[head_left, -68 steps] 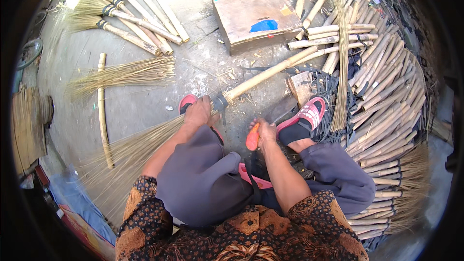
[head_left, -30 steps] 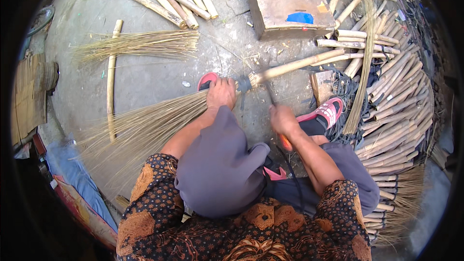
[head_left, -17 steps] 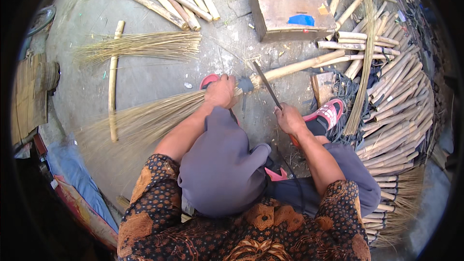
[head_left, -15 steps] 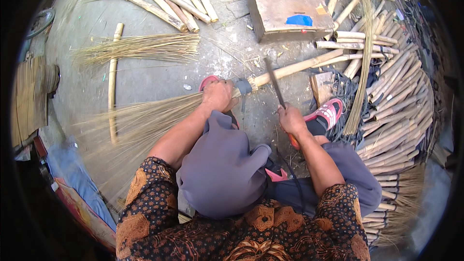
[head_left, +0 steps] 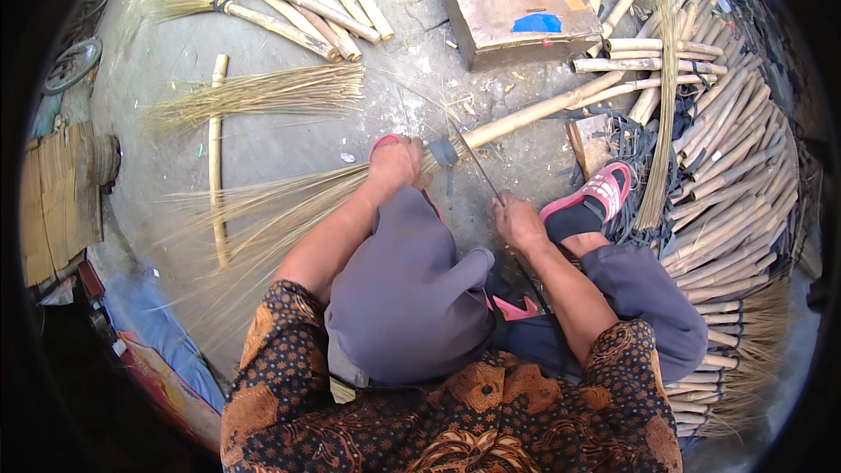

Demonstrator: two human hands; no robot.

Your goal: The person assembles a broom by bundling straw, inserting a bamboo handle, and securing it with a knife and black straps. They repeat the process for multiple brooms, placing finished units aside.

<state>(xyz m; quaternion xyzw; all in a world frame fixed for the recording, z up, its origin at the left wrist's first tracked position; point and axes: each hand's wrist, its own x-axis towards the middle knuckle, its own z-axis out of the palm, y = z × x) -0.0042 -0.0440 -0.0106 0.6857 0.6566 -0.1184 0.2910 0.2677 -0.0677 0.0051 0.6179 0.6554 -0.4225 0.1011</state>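
My left hand (head_left: 396, 165) is closed around the bristles of a stick broom (head_left: 328, 186), just below the dark rubber band (head_left: 443, 152) that binds them. The broom's pale wooden handle (head_left: 543, 111) runs up to the right, and its bristles fan out to the lower left. In my right hand (head_left: 519, 221) is a long dark-bladed knife (head_left: 473, 158), seen nearly edge-on. Its blade slants up to the left and crosses the broom at the handle side of the band. Whether it touches the broom I cannot tell. My fingers hide the knife's handle.
A wooden block (head_left: 526, 13) with a blue patch stands ahead. Finished brooms (head_left: 289, 0) lie far left, above a loose bristle bundle (head_left: 263, 92) resting across a stick (head_left: 216, 158). On the right are piled sticks (head_left: 727, 184), black rubber strips (head_left: 626, 136) and another bristle bundle (head_left: 659, 123).
My right hand has moved slightly left, bringing the knife's blade to the broom beside the band and turning it more edge-on. My left hand keeps its grip on the bristles.
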